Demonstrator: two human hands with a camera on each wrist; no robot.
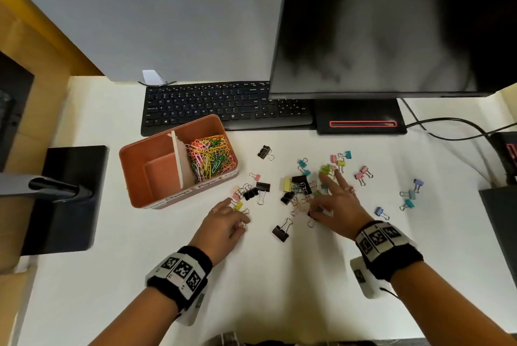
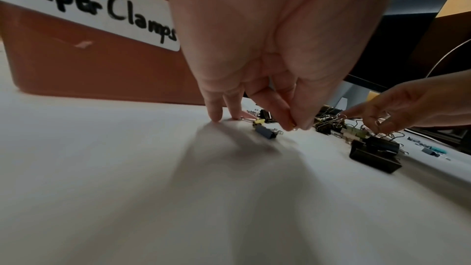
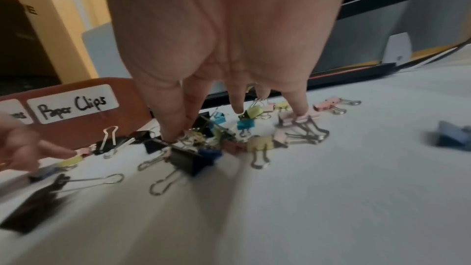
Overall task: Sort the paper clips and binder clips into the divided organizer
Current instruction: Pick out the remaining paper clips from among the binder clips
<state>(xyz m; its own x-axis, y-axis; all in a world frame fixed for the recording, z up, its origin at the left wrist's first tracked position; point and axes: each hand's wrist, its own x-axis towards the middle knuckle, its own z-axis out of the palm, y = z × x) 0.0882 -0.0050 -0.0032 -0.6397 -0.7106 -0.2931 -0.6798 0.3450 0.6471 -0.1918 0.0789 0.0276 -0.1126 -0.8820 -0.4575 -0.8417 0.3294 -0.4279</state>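
1. Near the worktop's (image 1: pixel 279 275) middle, the left hand (image 1: pixel 223 224) is reaching down at about 7 o'clock from the clip scatter — in the left wrist view its thumb and forefinger are pinching together on a small wire-like piece at the surface, but I cannot tell what that piece is; the other fingers (image 2: pixel 215 112) are touching the worktop.
2. Just beyond those fingers a small yellow binder clip (image 1: pixel 239 206) is lying flat.
3. The right hand (image 1: pixel 340 203) is spreading over the main pile of binder clips (image 1: pixel 299 185), its long fingers apart and pointing toward 11 o'clock, while thumb and forefinger are closing on a black binder clip (image 3: pixel 190 158) at the pile's near edge.
4. More coloured binder clips are lying scattered toward 3 o'clock of that hand, and a lone black one (image 1: pixel 280 233) is sitting between the two hands.
5. The divided organizer (image 1: pixel 134 175) — a terracotta box — is standing at 10 o'clock of the left hand; its right compartment is holding the coloured paper clips (image 1: pixel 210 158), and its left compartment is showing only bare floor.
6. Labels on its front are reading "Paper Clamps" (image 2: pixel 89 5) and "Paper Clips" (image 3: pixel 72 106).
7. A black keyboard (image 1: pixel 223 105) and a monitor (image 1: pixel 391 24) are sitting at 12 o'clock.
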